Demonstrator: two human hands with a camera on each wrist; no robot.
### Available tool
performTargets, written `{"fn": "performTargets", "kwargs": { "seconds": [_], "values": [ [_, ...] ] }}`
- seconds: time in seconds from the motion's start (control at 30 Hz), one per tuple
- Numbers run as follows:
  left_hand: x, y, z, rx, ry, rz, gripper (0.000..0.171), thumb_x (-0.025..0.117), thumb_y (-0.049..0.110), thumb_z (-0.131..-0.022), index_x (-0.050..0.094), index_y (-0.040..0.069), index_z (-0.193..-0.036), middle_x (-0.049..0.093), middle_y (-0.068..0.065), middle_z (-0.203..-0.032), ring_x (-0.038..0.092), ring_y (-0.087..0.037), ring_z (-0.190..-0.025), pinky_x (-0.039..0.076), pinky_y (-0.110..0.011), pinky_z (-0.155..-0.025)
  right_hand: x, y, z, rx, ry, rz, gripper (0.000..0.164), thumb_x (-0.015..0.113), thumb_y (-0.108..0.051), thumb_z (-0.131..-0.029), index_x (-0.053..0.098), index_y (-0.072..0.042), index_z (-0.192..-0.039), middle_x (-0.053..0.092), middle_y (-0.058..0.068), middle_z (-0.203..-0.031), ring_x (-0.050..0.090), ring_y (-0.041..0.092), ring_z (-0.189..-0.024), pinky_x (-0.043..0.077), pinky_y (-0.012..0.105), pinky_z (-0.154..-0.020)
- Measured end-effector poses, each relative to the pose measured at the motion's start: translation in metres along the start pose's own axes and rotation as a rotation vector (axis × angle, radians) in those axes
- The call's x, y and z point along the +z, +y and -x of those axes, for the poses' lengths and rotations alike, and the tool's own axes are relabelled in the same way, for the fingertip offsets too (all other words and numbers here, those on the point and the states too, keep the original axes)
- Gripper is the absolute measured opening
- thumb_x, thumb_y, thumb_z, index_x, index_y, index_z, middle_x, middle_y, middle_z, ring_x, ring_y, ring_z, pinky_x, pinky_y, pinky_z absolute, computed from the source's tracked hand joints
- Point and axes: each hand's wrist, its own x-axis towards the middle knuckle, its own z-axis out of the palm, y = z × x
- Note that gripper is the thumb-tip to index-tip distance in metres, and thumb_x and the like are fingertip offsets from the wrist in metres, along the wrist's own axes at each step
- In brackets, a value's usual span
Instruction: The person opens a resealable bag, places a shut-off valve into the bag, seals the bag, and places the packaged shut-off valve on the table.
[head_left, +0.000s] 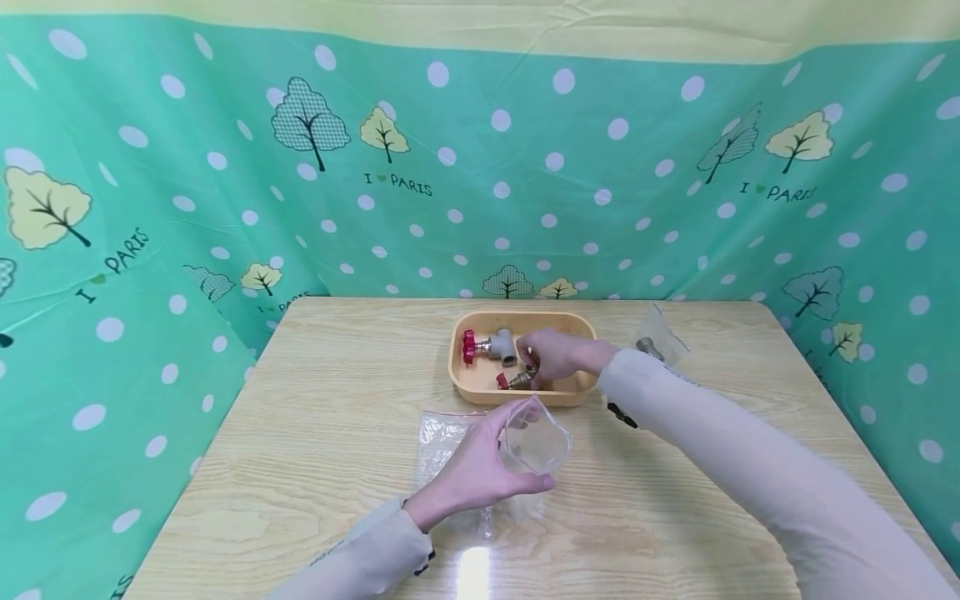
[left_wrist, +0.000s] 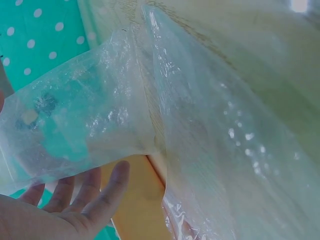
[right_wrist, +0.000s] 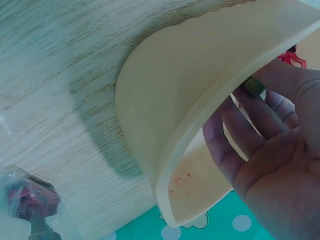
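My left hand holds a clear plastic bag by its sides, its mouth spread wide, just in front of the tan tray. In the left wrist view the bag stretches above the fingers. Reaching into the tray, my right hand pinches a small metal valve with a red handle. The right wrist view shows the valve's brass-coloured end between thumb and fingers; the rest is mostly hidden. Left of it in the tray lies a larger grey valve with a red handwheel.
Another clear bag lies flat under my left hand and wrist. Right of the tray rests a bag with a valve inside; its red handle shows in the right wrist view. A green patterned curtain hangs behind the wooden table.
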Motion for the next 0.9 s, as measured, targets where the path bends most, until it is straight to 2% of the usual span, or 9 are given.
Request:
{"fn": "performTargets", "kwargs": {
  "seconds": [0.13, 0.3, 0.63, 0.9],
  "values": [
    [0.0002, -0.0004, 0.0000, 0.002, -0.004, -0.006, 0.092, 0.096, 0.039, -0.070, 0.054, 0.020, -0.150, 0.063, 0.010, -0.137, 0.060, -0.027, -0.127, 0.046, -0.057, -0.109, -0.0002, 0.0000, 0.0001, 0.002, 0.001, 0.004, 0.031, 0.090, -0.006, -0.079, 0.068, -0.010, -0.101, 0.068, 0.001, -0.094, 0.064, 0.019, -0.088, 0.057, 0.032, -0.078],
    [0.0004, -0.0002, 0.0006, -0.016, -0.021, 0.005, 0.093, 0.096, 0.037, -0.070, 0.052, 0.024, -0.151, 0.061, 0.011, -0.139, 0.059, -0.025, -0.129, 0.044, -0.054, -0.111, 0.0007, 0.0016, -0.0008, 0.013, -0.016, 0.005, 0.022, 0.089, -0.003, -0.078, 0.074, -0.011, -0.093, 0.069, -0.002, -0.087, 0.065, 0.017, -0.082, 0.057, 0.031, -0.077],
    [0.0010, -0.0010, -0.0002, -0.020, -0.024, 0.015, 0.093, 0.097, 0.035, -0.068, 0.053, 0.027, -0.150, 0.062, 0.012, -0.138, 0.060, -0.025, -0.127, 0.045, -0.053, -0.110, -0.0003, 0.0029, 0.0017, 0.011, -0.023, -0.034, 0.018, 0.084, -0.003, -0.081, 0.070, -0.010, -0.089, 0.066, 0.000, -0.082, 0.059, 0.015, -0.073, 0.054, 0.026, -0.066],
    [0.0017, -0.0010, 0.0001, -0.021, -0.039, 0.006, 0.092, 0.097, 0.036, -0.069, 0.054, 0.026, -0.150, 0.062, 0.011, -0.138, 0.062, -0.025, -0.122, 0.049, -0.047, -0.106, -0.0013, -0.0013, 0.0030, -0.013, 0.040, -0.088, 0.018, 0.082, -0.006, -0.080, 0.066, -0.011, -0.085, 0.065, 0.001, -0.077, 0.058, 0.013, -0.067, 0.052, 0.025, -0.060]
  ]
}}
